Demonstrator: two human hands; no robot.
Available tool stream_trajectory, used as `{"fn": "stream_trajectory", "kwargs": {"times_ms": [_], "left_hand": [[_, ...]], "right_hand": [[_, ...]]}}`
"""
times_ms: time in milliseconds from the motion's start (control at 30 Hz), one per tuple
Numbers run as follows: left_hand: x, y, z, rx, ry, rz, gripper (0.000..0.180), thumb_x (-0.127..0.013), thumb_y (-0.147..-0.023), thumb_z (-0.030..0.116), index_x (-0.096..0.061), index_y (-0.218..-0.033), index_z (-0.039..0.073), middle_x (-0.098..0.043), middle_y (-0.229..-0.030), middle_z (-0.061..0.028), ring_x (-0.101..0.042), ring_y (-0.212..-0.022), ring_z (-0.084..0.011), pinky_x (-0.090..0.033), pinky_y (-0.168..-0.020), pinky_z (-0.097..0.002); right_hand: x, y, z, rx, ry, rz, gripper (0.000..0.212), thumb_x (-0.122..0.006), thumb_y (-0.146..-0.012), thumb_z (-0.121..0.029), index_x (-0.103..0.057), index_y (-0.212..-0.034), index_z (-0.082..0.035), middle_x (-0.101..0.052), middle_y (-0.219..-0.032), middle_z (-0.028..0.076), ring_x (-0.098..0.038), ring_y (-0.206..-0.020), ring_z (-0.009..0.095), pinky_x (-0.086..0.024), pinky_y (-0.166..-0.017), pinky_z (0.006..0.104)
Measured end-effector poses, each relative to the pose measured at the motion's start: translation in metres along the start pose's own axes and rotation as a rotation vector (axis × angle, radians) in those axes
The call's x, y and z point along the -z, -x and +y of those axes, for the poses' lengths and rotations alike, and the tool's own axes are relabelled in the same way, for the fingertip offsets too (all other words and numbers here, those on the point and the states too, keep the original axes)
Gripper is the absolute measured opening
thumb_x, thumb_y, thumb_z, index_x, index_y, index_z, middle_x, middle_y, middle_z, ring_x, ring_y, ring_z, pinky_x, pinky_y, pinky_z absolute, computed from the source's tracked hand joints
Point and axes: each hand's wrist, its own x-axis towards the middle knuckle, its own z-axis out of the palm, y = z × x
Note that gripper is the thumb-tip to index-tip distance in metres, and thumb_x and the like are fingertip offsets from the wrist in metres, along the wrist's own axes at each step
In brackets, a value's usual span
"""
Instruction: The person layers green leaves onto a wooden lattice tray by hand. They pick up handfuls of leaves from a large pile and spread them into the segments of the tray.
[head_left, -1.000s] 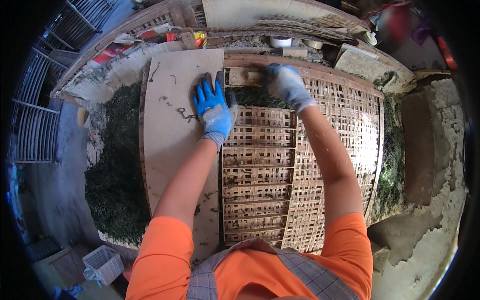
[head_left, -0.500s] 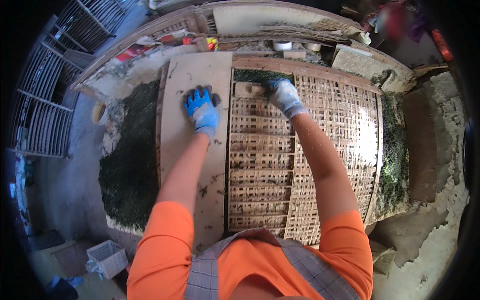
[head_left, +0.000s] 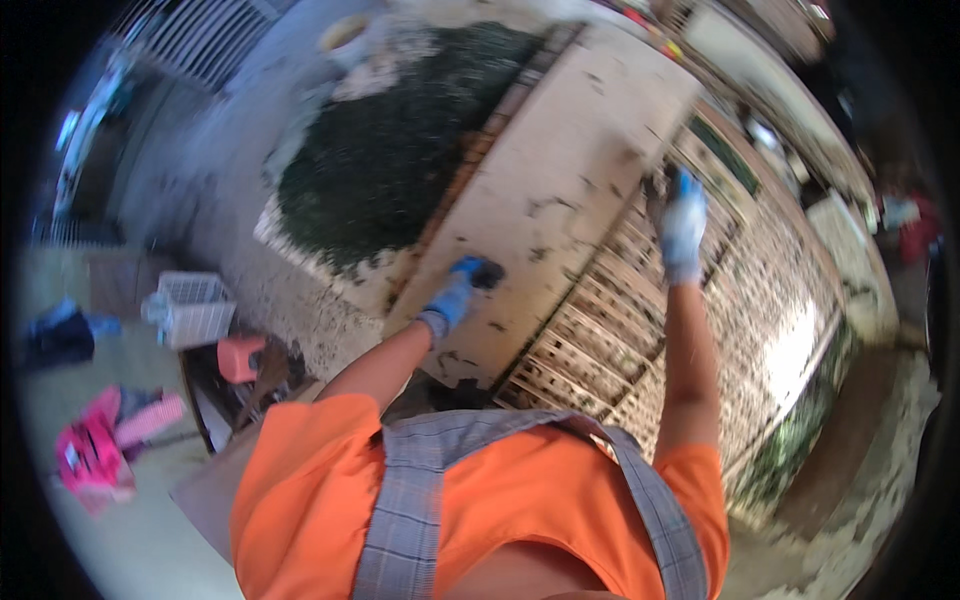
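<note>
Both my hands wear blue-and-white work gloves with dark, dirty fingertips. My left hand (head_left: pixel 460 290) is over the near left part of a long pale board (head_left: pixel 570 190), which is strewn with dark green bits. Its fingers are smeared by motion. My right hand (head_left: pixel 683 220) reaches to the board's right edge, where wooden slats (head_left: pixel 580 335) begin. Its blurred fingertips are by a dark patch, and I cannot make out whether they hold anything. Right of the slats spreads a woven lattice panel (head_left: pixel 745 320).
Left of the board lies a heap of dark green, leaf-like material (head_left: pixel 400 150). Farther left are a white plastic basket (head_left: pixel 195 310), a red plastic item (head_left: pixel 240 358) and pink cloth (head_left: pixel 95 450) on the floor. A worn wall ledge (head_left: pixel 880 470) runs along the right.
My view has turned and swung left, so the board now slants. My left hand has come nearer my body along the board; my right hand has moved from the lattice's far end toward the board's edge.
</note>
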Motion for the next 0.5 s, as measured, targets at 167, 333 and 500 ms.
{"fn": "stream_trajectory", "kwargs": {"times_ms": [167, 333, 500], "left_hand": [[0.015, 0.002, 0.017, -0.234, -0.230, -0.176, 0.027, -0.060, -0.087, 0.001, -0.060, -0.114, 0.004, -0.064, -0.112, -0.0083, -0.059, -0.103, -0.0187, -0.047, -0.095, -0.0323], [0.110, 0.023, -0.014, -0.111, 0.081, -0.175, 0.037, -0.059, -0.089, 0.013, -0.056, -0.124, 0.004, -0.058, -0.128, -0.0081, -0.055, -0.115, -0.0210, -0.043, -0.099, -0.0329], [0.275, 0.062, -0.031, 0.113, -0.130, 0.140, 0.036, -0.060, -0.091, 0.026, -0.060, -0.122, 0.006, -0.067, -0.112, -0.0108, -0.063, -0.101, -0.0209, -0.049, -0.089, -0.0315]], "right_hand": [[-0.096, 0.128, -0.117, -0.224, -0.572, -0.371, 0.029, -0.073, -0.081, -0.020, -0.068, -0.104, -0.003, -0.069, -0.092, 0.016, -0.066, -0.082, 0.024, -0.052, -0.078, 0.0321], [-0.120, 0.129, -0.277, -0.233, -0.522, -0.433, 0.027, -0.065, -0.089, -0.016, -0.065, -0.113, -0.003, -0.068, -0.106, 0.016, -0.066, -0.095, 0.026, -0.050, -0.085, 0.0336], [-0.181, 0.038, -0.437, 0.397, 0.109, -0.586, 0.070, -0.071, -0.079, -0.037, -0.044, -0.139, -0.011, -0.047, -0.139, 0.018, -0.045, -0.127, 0.038, -0.044, -0.098, 0.0446]]}}
